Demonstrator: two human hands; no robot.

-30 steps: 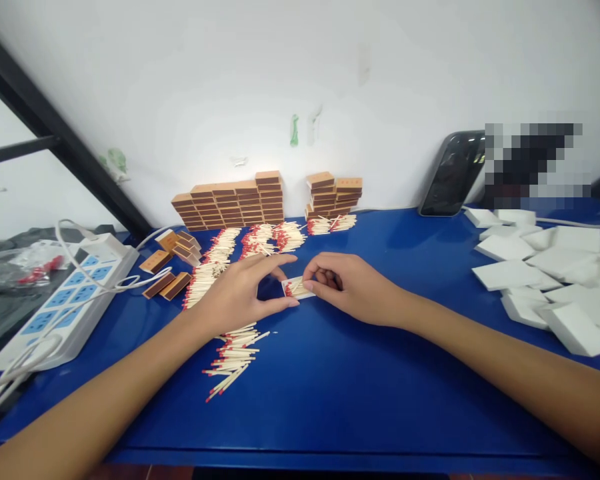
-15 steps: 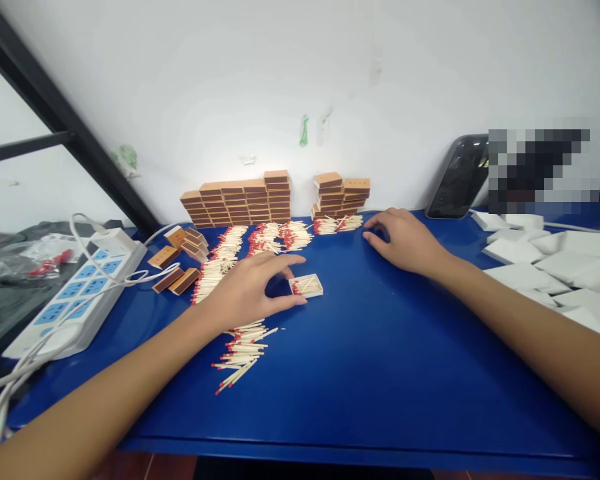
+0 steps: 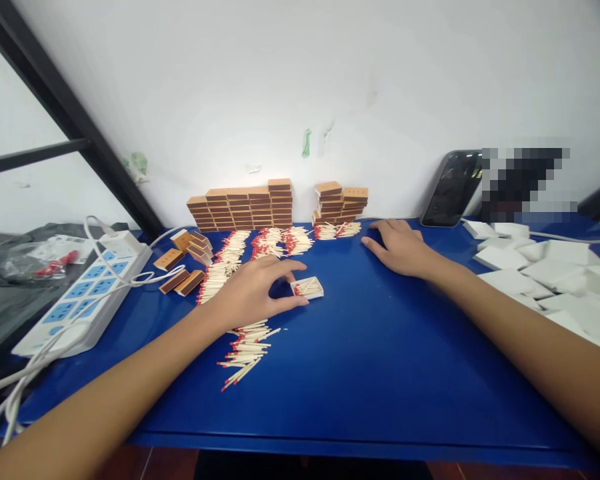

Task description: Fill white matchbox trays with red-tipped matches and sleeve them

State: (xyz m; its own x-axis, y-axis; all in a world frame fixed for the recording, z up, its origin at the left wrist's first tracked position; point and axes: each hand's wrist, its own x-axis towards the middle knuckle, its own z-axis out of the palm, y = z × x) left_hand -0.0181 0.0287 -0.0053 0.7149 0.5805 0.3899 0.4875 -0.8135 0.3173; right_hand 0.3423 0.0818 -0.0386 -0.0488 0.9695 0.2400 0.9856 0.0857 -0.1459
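A small white matchbox tray with loose red-headed matches in it sits on the blue table. My left hand curves around its left end, thumb along the near side and fingers at the far side, steadying it. Under and beside this hand run rows of loose matches, partly hidden by it. Farther right, my right hand rests on the table with fingers stretched out, holding nothing. A small heap of matches lies left of its fingertips.
Closed matchboxes stand against the wall in a long stack and a shorter stack. Several loose matchboxes lie at left, beside a power strip with white cables. White trays are heaped at right; a phone leans on the wall.
The camera view has shifted slightly. My right hand's fingers have straightened and flattened more toward the table. My left hand stays around the matchbox tray.
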